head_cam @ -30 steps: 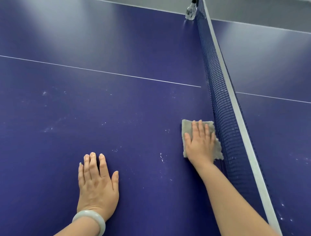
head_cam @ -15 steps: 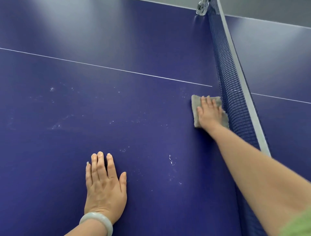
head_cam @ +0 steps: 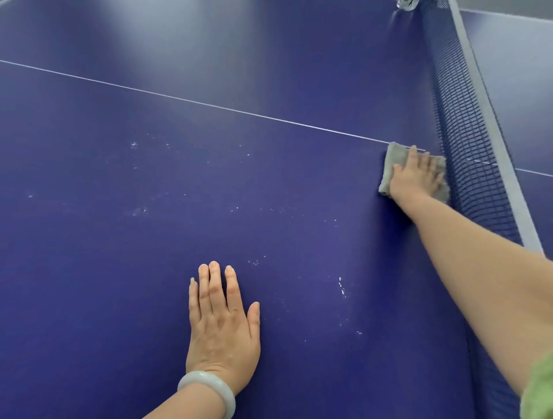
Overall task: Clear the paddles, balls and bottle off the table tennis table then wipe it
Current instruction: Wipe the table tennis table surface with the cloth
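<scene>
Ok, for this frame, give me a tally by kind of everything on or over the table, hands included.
Hands: 2, left hand and right hand
Grey cloth: 1
Net: 1
Pale bracelet: 1
Shiny object at the net's far end, cropped, kind unclear: 1
Total: 6

Bare forearms, left hand [head_cam: 223,323] w/ short plain nails, smooth pale whitish-green bangle [head_cam: 203,379] at its wrist, right hand [head_cam: 416,179] on bare arm, light-green sleeve [head_cam: 538,391] at upper arm

No legible text, label, brand or number on table [head_cam: 125,299], net [head_cam: 469,155] or cloth [head_cam: 392,163]
</scene>
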Demonstrator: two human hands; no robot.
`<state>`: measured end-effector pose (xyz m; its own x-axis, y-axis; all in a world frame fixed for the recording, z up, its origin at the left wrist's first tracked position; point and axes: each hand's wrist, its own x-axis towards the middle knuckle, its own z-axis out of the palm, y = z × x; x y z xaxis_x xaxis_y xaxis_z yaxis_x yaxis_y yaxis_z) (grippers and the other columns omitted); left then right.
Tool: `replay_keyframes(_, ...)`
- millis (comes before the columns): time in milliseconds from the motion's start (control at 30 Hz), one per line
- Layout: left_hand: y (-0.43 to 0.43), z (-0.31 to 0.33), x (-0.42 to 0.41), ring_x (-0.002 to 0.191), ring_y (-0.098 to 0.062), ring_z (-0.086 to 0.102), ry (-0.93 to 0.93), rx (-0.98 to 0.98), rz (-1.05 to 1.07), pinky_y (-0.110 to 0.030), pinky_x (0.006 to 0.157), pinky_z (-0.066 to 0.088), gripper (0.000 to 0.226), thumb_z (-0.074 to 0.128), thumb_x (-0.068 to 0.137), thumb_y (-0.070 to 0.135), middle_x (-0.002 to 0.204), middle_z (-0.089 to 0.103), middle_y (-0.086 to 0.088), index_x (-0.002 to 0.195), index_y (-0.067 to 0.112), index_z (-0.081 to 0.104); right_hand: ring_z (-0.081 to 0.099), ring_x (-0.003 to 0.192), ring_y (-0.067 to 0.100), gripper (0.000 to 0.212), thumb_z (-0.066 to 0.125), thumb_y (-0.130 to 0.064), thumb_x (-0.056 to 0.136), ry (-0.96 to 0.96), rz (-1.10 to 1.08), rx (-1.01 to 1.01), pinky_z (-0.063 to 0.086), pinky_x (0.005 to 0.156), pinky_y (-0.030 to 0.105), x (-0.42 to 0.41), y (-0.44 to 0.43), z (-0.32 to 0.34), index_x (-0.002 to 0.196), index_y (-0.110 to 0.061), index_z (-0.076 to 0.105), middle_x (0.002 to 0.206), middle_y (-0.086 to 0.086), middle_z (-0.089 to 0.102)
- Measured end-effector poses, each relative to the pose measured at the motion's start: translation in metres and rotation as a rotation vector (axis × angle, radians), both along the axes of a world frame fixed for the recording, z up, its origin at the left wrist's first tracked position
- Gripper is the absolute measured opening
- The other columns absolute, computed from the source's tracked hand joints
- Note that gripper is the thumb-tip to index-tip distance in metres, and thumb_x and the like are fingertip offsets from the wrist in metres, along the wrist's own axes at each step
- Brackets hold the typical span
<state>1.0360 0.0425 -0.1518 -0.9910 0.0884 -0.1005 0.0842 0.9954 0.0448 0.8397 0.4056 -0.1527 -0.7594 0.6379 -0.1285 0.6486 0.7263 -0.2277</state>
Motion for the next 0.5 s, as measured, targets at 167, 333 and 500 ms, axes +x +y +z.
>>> replay_keyframes(167, -0.002, -0.003, 0.000, 0.146, -0.040, 0.023, 0.002, -0.022, -0.010, -0.053, 0.115, 0.018, 0.072, 0.016, 0.096, 0.044, 0.152, 0.032, -0.027, 0.144, -0.004, 0.039, -0.007, 0.151, 0.033, 0.056, 0.021, -0.039, 0.105, -0.061, 0.171, -0.009, -0.007, 0.120, 0.052, -0.044, -0.073, 0.002, 0.158, -0.025, 0.007, 0.165, 0.011, -0.003)
replay_keyframes(333, -0.003, -0.004, 0.000, 0.146, -0.039, 0.023, 0.021, -0.017, -0.009, -0.051, 0.117, 0.015, 0.082, -0.004, 0.098, 0.048, 0.152, 0.031, -0.026, 0.145, -0.004, 0.037, -0.008, 0.151, 0.026, 0.055, 0.017, -0.039, 0.105, 0.008, 0.669, 0.038, -0.008, 0.121, 0.048, -0.015, -0.176, -0.008, 0.157, -0.028, 0.004, 0.165, 0.003, -0.003)
replay_keyframes(500, -0.002, -0.007, 0.001, 0.145, -0.040, 0.023, 0.042, 0.002, -0.016, -0.053, 0.118, 0.016, 0.074, 0.015, 0.095, 0.045, 0.151, 0.033, -0.027, 0.144, -0.005, 0.039, -0.005, 0.152, 0.023, 0.054, 0.018, -0.040, 0.105, 0.001, 0.603, 0.064, -0.007, 0.120, 0.045, 0.024, -0.103, -0.010, 0.157, -0.030, 0.007, 0.165, -0.001, 0.000)
